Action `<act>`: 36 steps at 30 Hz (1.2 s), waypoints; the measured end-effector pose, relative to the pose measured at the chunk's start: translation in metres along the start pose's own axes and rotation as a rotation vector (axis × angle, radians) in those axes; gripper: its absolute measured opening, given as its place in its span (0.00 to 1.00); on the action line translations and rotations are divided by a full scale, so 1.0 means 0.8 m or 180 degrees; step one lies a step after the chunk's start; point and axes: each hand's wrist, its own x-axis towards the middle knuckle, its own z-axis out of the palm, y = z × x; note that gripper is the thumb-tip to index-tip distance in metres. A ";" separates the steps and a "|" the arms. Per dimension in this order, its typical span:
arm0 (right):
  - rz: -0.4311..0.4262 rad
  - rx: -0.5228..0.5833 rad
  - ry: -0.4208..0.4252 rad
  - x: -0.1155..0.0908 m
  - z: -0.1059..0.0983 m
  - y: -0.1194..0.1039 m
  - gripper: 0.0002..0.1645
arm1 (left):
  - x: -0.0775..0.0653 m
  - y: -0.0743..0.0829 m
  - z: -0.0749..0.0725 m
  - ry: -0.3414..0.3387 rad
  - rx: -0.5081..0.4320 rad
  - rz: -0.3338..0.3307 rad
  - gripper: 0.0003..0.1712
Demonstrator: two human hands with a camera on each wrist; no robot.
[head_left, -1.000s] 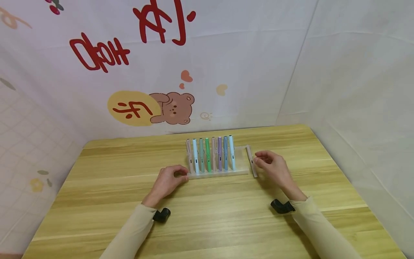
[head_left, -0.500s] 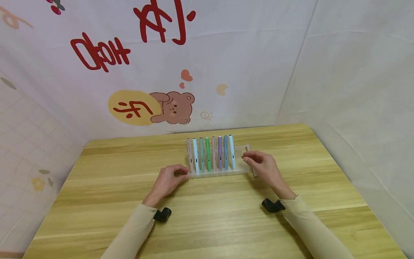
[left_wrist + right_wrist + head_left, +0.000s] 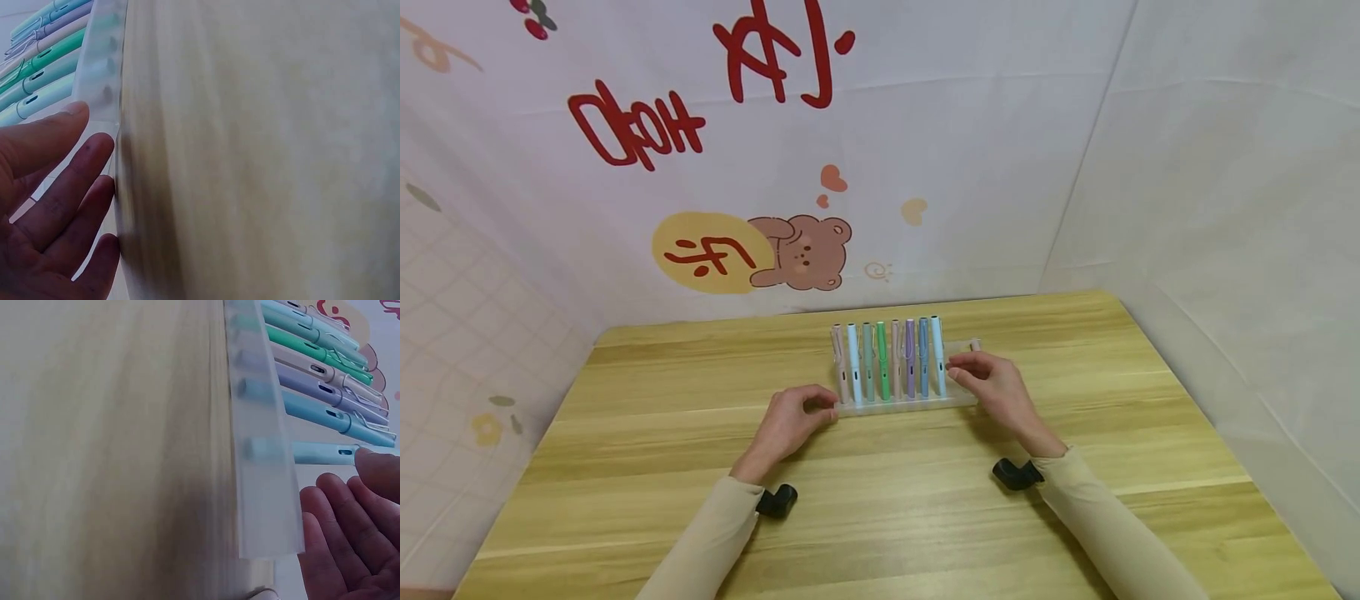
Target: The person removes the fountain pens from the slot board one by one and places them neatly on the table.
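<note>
A clear, frosted pen stand [image 3: 895,407] holds a row of several upright pens: pinkish, pale blue, green, purple and blue ones. My left hand [image 3: 793,421] touches the stand's left end with its fingertips; in the left wrist view its fingers [image 3: 69,194] lie loosely extended beside that end. My right hand [image 3: 996,387] is at the rightmost light blue pen [image 3: 938,358], with its thumb and forefinger apart. In the right wrist view the thumb [image 3: 378,472] overlaps that pen's side; whether it touches is unclear. A loose pinkish pen [image 3: 975,344] lies right of the stand, mostly hidden by my right hand.
The stand sits toward the back of a wood-grain table [image 3: 880,500]. Behind it hangs a white cloth [image 3: 985,167] printed with red characters and a bear. More pale cloth [image 3: 1247,250] closes off the right side.
My right hand has moved left, from beside the loose pinkish pen, over it, to the rightmost light blue pen. The left hand, stand and pens look unmoved.
</note>
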 end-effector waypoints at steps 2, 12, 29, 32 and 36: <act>0.0010 -0.0018 -0.0004 0.002 0.002 0.000 0.18 | 0.000 0.000 0.000 0.0001 0.0000 0.0004 0.08; -0.0082 -0.0112 -0.0028 0.010 0.010 0.004 0.17 | 0.000 -0.002 0.001 0.0011 -0.0008 -0.0007 0.08; 0.0039 -0.0198 -0.0038 0.014 0.016 0.000 0.15 | -0.001 0.002 0.001 0.0019 0.0005 -0.0029 0.08; 0.0026 -0.0203 -0.0011 0.014 0.018 0.000 0.14 | -0.001 0.002 0.001 0.0031 0.0014 -0.0012 0.08; 0.0016 -0.0177 0.0026 0.014 0.019 -0.001 0.14 | -0.002 0.002 0.001 0.0041 0.0022 -0.0024 0.08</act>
